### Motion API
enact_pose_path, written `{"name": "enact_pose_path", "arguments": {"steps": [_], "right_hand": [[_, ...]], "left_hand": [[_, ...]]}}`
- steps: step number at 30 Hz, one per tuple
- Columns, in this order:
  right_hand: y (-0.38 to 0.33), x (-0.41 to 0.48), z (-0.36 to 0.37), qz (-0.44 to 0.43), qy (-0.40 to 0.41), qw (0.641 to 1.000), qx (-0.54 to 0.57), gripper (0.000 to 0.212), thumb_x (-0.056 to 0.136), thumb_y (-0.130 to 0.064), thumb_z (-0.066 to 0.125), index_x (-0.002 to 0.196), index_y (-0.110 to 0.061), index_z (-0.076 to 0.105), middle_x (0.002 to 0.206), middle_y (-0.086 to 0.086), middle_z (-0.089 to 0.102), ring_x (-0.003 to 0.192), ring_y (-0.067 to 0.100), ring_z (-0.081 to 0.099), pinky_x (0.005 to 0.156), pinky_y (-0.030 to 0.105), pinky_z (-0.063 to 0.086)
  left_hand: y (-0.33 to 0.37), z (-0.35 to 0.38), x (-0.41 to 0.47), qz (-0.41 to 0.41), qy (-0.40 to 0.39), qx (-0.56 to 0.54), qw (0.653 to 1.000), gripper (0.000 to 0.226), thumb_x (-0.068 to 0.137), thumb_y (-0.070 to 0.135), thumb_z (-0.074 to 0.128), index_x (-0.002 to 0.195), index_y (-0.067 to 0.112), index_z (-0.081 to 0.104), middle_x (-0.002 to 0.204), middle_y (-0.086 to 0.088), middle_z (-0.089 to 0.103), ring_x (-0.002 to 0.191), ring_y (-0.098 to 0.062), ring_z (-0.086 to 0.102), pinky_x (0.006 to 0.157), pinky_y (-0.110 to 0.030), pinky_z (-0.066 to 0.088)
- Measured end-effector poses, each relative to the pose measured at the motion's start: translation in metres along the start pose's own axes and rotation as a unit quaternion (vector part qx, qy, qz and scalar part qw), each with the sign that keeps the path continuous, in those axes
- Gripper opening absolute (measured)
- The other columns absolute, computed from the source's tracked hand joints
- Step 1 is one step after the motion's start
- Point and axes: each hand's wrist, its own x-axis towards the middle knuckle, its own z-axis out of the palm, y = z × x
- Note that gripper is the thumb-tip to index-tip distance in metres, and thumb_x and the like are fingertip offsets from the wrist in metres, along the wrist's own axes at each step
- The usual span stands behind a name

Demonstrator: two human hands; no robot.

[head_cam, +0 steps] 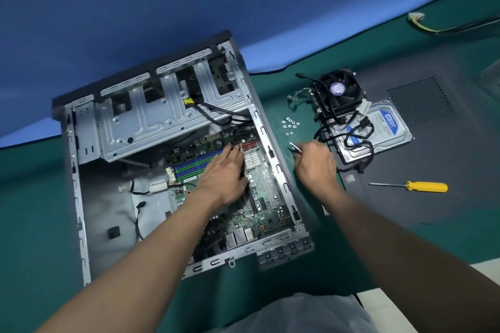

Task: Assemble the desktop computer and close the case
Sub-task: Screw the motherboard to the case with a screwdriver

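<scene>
On a green surface (38,197), an open computer case (97,203) lies on its side, inside facing up. A green motherboard (259,197) sits in the right half of the case, with blue and green memory slots (194,165) and a small silver heatsink (251,161). A bare metal cage (162,111) fills the far end of the case.

The left hand (224,170) lies flat on the motherboard, its grip apart, fingers straight and pointing toward the heatsink. The right hand (315,162) is outside the case, just beside its right rim and low over the surface. Its grip is curled around a thin metal tool (293,146) whose tip sticks out toward the case. The tool is blurred and may be tweezers or a small driver.

A cluster of loose screws (290,125) lies on the surface just beyond the right hand. Farther right, a dark panel (433,170) lies flat. A hard drive (387,127) with a blue label rests on it, with black cables (362,130) draped across. A black fan (339,92) stands at the drive's far left corner, touching it. A yellow-handled screwdriver (424,186) lies on the panel, nearer the person and well apart from both hands.
</scene>
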Motion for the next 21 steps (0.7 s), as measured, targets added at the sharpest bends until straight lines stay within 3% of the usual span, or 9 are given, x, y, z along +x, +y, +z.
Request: {"name": "enact_pose_path", "arguments": {"steps": [2, 4, 6, 8, 9, 10, 12, 15, 21], "right_hand": [[-0.005, 0.000, -0.012, 0.031, 0.010, 0.995, 0.096, 0.018, 0.094, -0.015, 0.058, 0.106, -0.005, 0.068, 0.086, 0.007, 0.064, 0.070, 0.019, 0.062, 0.063, 0.030, 0.054], [-0.013, -0.002, -0.035, 0.064, 0.038, 0.973, 0.217, 0.014, 0.091, -0.021, 0.064, 0.097, -0.010, 0.070, 0.079, 0.002, 0.064, 0.067, 0.018, 0.059, 0.062, 0.033, 0.051], [-0.026, -0.013, -0.062, 0.089, 0.047, 0.926, 0.364, 0.007, 0.086, -0.023, 0.069, 0.081, -0.018, 0.070, 0.065, -0.008, 0.060, 0.060, 0.014, 0.051, 0.057, 0.030, 0.043], [-0.045, -0.033, -0.090, 0.089, -0.017, 0.850, 0.519, 0.008, 0.082, -0.020, 0.073, 0.075, -0.019, 0.070, 0.060, -0.010, 0.056, 0.054, 0.010, 0.044, 0.052, 0.025, 0.039], [-0.055, -0.044, -0.100, 0.076, -0.073, 0.811, 0.576, 0.005, 0.079, -0.018, 0.073, 0.075, -0.017, 0.070, 0.061, -0.007, 0.055, 0.051, 0.009, 0.041, 0.048, 0.022, 0.035], [-0.065, -0.053, -0.106, 0.061, -0.132, 0.778, 0.611, 0.006, 0.077, -0.017, 0.072, 0.078, -0.012, 0.069, 0.061, -0.004, 0.054, 0.048, 0.008, 0.039, 0.044, 0.019, 0.032], [-0.086, -0.068, -0.106, 0.050, -0.213, 0.738, 0.638, 0.013, 0.077, -0.013, 0.068, 0.086, -0.004, 0.064, 0.062, -0.001, 0.054, 0.045, 0.007, 0.036, 0.038, 0.016, 0.028], [-0.111, -0.080, -0.090, 0.103, -0.234, 0.697, 0.670, 0.004, 0.086, -0.002, 0.060, 0.090, 0.000, 0.059, 0.062, -0.002, 0.053, 0.043, 0.006, 0.033, 0.036, 0.017, 0.022], [-0.135, -0.080, -0.055, 0.227, -0.279, 0.567, 0.741, 0.006, 0.089, -0.005, 0.056, 0.093, -0.004, 0.061, 0.064, -0.001, 0.052, 0.042, 0.005, 0.032, 0.033, 0.016, 0.024]], "left_hand": [[0.004, -0.004, -0.007, -0.003, 0.049, -0.037, 0.998, 0.054, 0.101, 0.030, 0.048, 0.151, 0.015, 0.031, 0.163, -0.003, 0.013, 0.151, -0.019, 0.008, 0.116, -0.031, -0.003], [0.012, -0.009, -0.017, -0.030, 0.118, -0.131, 0.984, 0.043, 0.101, 0.027, 0.050, 0.143, 0.017, 0.047, 0.154, -0.003, 0.039, 0.137, -0.019, 0.043, 0.118, -0.036, 0.021], [0.020, -0.019, -0.028, -0.064, 0.174, -0.276, 0.943, 0.032, 0.099, 0.027, 0.056, 0.130, 0.021, 0.061, 0.123, 0.001, 0.067, 0.084, -0.012, 0.066, 0.086, -0.036, 0.056], [0.027, -0.030, -0.038, -0.054, 0.213, -0.435, 0.873, 0.022, 0.096, 0.026, 0.062, 0.116, 0.023, 0.071, 0.084, 0.012, 0.073, 0.052, -0.009, 0.053, 0.048, -0.028, 0.048], [0.031, -0.036, -0.044, -0.034, 0.235, -0.488, 0.840, 0.018, 0.094, 0.025, 0.064, 0.110, 0.025, 0.073, 0.074, 0.013, 0.071, 0.047, -0.011, 0.050, 0.042, -0.027, 0.043], [0.035, -0.043, -0.049, -0.008, 0.257, -0.526, 0.811, 0.015, 0.093, 0.022, 0.066, 0.105, 0.028, 0.074, 0.075, 0.013, 0.072, 0.049, -0.014, 0.053, 0.044, -0.028, 0.045], [0.040, -0.054, -0.058, 0.036, 0.292, -0.575, 0.764, 0.018, 0.091, 0.015, 0.068, 0.098, 0.031, 0.074, 0.087, 0.011, 0.075, 0.073, -0.014, 0.069, 0.068, -0.028, 0.057], [0.035, -0.055, -0.067, 0.037, 0.311, -0.621, 0.718, 0.021, 0.089, 0.007, 0.068, 0.092, 0.026, 0.076, 0.092, 0.004, 0.077, 0.094, -0.017, 0.072, 0.088, -0.034, 0.056], [0.004, -0.044, -0.075, -0.009, 0.283, -0.646, 0.709, 0.021, 0.088, 0.001, 0.067, 0.092, 0.019, 0.076, 0.092, 0.002, 0.077, 0.094, -0.015, 0.072, 0.088, -0.029, 0.055]]}}
